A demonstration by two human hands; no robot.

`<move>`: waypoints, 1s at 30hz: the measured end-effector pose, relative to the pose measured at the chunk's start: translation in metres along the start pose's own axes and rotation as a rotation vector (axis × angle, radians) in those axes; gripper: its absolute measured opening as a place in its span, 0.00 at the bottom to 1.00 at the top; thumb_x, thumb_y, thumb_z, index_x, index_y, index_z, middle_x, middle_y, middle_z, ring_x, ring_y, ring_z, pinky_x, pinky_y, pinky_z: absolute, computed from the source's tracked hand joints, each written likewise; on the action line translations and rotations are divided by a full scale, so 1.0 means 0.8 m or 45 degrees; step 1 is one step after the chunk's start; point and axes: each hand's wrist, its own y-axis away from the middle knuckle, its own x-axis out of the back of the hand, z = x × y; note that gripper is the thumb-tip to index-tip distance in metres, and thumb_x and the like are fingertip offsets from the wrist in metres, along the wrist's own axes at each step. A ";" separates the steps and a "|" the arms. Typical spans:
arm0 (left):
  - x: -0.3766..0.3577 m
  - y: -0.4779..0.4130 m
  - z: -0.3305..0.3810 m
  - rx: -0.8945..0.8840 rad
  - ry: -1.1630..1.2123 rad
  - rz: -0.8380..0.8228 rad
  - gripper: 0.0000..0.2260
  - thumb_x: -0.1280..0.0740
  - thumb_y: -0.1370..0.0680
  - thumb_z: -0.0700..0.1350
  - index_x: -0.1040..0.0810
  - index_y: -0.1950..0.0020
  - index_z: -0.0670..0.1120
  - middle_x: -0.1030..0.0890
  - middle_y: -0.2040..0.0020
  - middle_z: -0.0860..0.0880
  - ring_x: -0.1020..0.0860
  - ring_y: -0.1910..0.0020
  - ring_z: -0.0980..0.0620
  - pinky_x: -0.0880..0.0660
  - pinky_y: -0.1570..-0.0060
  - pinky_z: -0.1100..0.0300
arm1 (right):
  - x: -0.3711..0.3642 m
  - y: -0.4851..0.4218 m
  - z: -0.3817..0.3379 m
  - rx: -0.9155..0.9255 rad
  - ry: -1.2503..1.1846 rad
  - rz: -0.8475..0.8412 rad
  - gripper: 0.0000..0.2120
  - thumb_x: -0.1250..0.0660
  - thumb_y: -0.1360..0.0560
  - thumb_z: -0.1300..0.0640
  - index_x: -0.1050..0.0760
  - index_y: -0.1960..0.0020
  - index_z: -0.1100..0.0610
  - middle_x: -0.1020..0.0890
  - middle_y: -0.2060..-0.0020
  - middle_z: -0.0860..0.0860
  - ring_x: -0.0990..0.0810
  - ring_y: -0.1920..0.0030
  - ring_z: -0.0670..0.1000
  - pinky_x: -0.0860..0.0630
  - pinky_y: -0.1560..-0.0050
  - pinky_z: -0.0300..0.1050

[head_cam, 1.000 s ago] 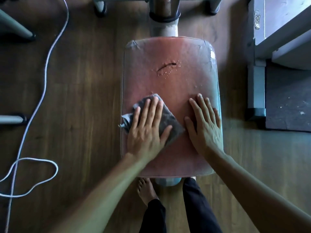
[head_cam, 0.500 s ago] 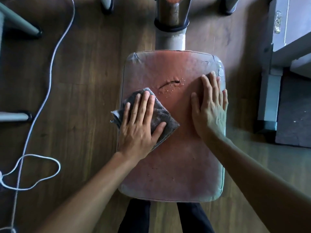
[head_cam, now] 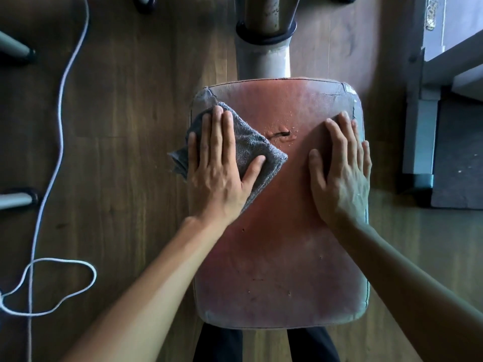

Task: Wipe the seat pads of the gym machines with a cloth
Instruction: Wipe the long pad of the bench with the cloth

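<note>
- We find the pad (head_cam: 274,257) with its long axis running straight away from the person, the near end over the legs and the far end at the post (head_cam: 264,58).
- The cloth (head_cam: 257,146) sits on the far-left quarter of the pad, with one corner overhanging the left edge above the floor (head_cam: 117,165).
- The left hand (head_cam: 219,165) lies flat on the cloth, fingers straight and close together, thumb spread toward the middle. It presses and does not pinch.
- The right hand (head_cam: 342,176) lies flat on bare pad along the right edge, fingers straight, level with the left hand and apart from the cloth. We judge it to be a brace.
- A tear (head_cam: 281,133) in the cover lies between the two hands, just beside the cloth's right corner.
- Governing relation: with the cloth at the far left, the uncovered surface lies to its right and, for the greater part, toward the person along the long axis. We judge the next stroke to be a pull back down the length or a sweep across the far end, made by the left hand, the only one on the cloth.
- Risk, in our judgement: a rightward sweep crosses the tear, may snag the pile, and meets the right hand, which would have to lift.
</note>
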 end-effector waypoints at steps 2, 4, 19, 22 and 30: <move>0.000 -0.010 -0.012 -0.115 -0.005 -0.030 0.37 0.49 0.18 0.65 0.46 0.21 0.39 0.44 0.20 0.41 0.46 0.20 0.45 0.47 0.23 0.44 | 0.001 0.000 -0.002 -0.007 0.003 -0.008 0.25 0.44 0.18 0.49 0.41 0.22 0.51 0.43 0.20 0.49 0.49 0.20 0.48 0.52 0.21 0.52; 0.001 -0.012 -0.015 -0.186 -0.021 -0.043 0.37 0.49 0.18 0.65 0.46 0.20 0.39 0.45 0.20 0.41 0.47 0.20 0.45 0.48 0.23 0.44 | 0.002 0.000 -0.002 -0.009 -0.013 -0.025 0.25 0.43 0.18 0.49 0.40 0.23 0.51 0.43 0.21 0.48 0.49 0.20 0.47 0.52 0.21 0.52; -0.002 0.116 -0.023 0.593 0.673 0.127 0.23 0.47 0.16 0.46 0.40 0.23 0.37 0.39 0.22 0.40 0.40 0.22 0.45 0.39 0.27 0.40 | -0.060 -0.002 -0.145 0.682 -0.017 -0.317 0.24 0.48 0.16 0.45 0.37 0.23 0.52 0.39 0.22 0.51 0.46 0.21 0.52 0.51 0.21 0.50; -0.003 0.111 -0.020 0.568 0.830 0.137 0.25 0.47 0.16 0.49 0.42 0.22 0.38 0.40 0.22 0.40 0.41 0.22 0.45 0.40 0.26 0.40 | -0.070 -0.005 -0.132 0.792 0.189 -0.250 0.27 0.48 0.17 0.41 0.41 0.21 0.51 0.41 0.21 0.50 0.46 0.21 0.52 0.51 0.21 0.50; 0.005 0.069 -0.003 0.281 0.606 0.108 0.23 0.44 0.18 0.40 0.40 0.22 0.37 0.41 0.21 0.41 0.44 0.21 0.44 0.43 0.24 0.42 | -0.053 -0.017 -0.099 0.569 0.272 -0.151 0.28 0.49 0.17 0.41 0.44 0.20 0.50 0.44 0.20 0.50 0.49 0.20 0.52 0.53 0.21 0.52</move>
